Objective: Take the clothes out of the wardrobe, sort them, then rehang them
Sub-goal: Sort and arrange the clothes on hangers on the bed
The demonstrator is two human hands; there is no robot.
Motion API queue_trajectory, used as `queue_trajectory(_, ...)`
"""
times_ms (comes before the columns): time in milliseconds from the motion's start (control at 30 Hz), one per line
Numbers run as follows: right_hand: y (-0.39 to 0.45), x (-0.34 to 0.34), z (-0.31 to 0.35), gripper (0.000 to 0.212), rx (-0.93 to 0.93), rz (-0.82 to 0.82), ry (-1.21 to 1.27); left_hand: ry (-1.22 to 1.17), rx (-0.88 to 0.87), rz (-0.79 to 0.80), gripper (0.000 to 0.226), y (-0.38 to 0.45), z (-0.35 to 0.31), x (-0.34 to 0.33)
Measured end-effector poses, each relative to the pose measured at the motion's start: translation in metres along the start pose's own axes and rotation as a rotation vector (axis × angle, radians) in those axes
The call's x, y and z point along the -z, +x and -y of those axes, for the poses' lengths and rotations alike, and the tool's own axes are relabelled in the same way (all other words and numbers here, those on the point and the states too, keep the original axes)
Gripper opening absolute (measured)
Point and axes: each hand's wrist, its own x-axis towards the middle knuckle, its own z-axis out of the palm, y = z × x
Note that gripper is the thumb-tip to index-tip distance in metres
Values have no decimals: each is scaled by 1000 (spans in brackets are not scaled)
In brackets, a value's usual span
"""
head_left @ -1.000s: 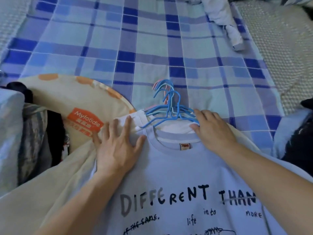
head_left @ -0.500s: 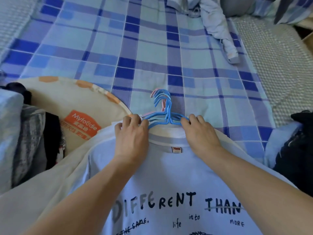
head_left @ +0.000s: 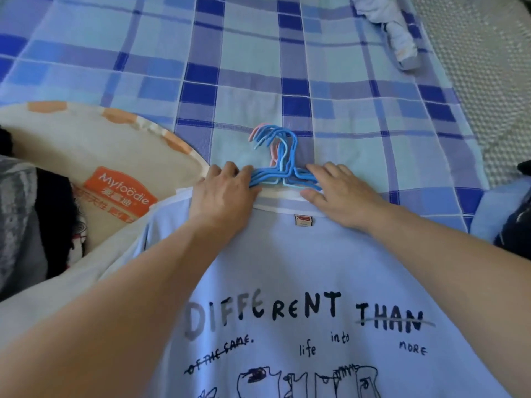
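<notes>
A pale blue T-shirt (head_left: 301, 268) printed "DIFFERENT THAN" lies flat on top of a stack of clothes on the bed. Several blue and pink hangers (head_left: 277, 156) stick out of the collars, their hooks bunched together. My left hand (head_left: 224, 191) curls over the left shoulders of the hangers at the collar. My right hand (head_left: 339, 193) lies with fingers spread on the right shoulders of the hangers and the collar edge. A cream garment (head_left: 57, 288) shows beneath the T-shirt on the left.
A blue plaid sheet (head_left: 172, 67) covers the bed. A round cream cushion with an orange label (head_left: 86, 145) lies at left, beside dark and grey clothes (head_left: 34, 219). A crumpled pale garment (head_left: 396, 33) sits at the far right. More dark clothing (head_left: 514, 219) is at the right edge.
Both hands moved up from lying flat on the T-shirt's shoulders to the collar, closing in on the bunched hangers from either side. The hooks are drawn closer together.
</notes>
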Motion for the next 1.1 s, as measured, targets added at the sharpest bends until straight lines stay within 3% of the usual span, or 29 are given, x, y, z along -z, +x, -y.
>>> queue_trajectory(100, 6, 7, 10, 58, -40, 48, -32, 100, 10, 112, 39, 13, -7, 12)
queue_trajectory(233, 29, 39, 18, 31, -87, 1, -181, 192, 9, 130, 28, 35, -16, 35)
queue_trajectory(367, 44, 18, 18, 34, -108, -36, -102, 65, 29, 112, 24, 41, -6, 24)
queue_trajectory(467, 50, 7, 17, 33, -133, 37, -18, -1, 15, 118, 44, 38, 4, 13)
queue_trajectory(534, 53, 10, 22, 35, -198, 147, 1, 19, 6, 133, 38, 42, 6, 10)
queue_trajectory(600, 42, 9, 29, 46, -221, 80, -21, 39, 9, 148, 32, 43, 1, 9)
queue_trajectory(700, -23, 8, 50, 66, -178, -250, 95, 32, 117, 207, 33, 42, -12, 17)
queue_trajectory(800, -120, 14, 55, 63, -202, -315, 337, -9, 200, 91, 50, 14, -34, 33)
queue_trajectory(900, -217, 13, 40, 51, -314, -406, 448, -160, 35, -68, 68, -79, -77, 41)
queue_trajectory(1000, -306, 6, 27, 41, -454, -449, 531, -415, -76, 68, 61, -207, -137, 32)
queue_trajectory(1101, -389, 5, 24, 33, -474, -528, 591, -652, -168, 156, 59, -311, -204, 22)
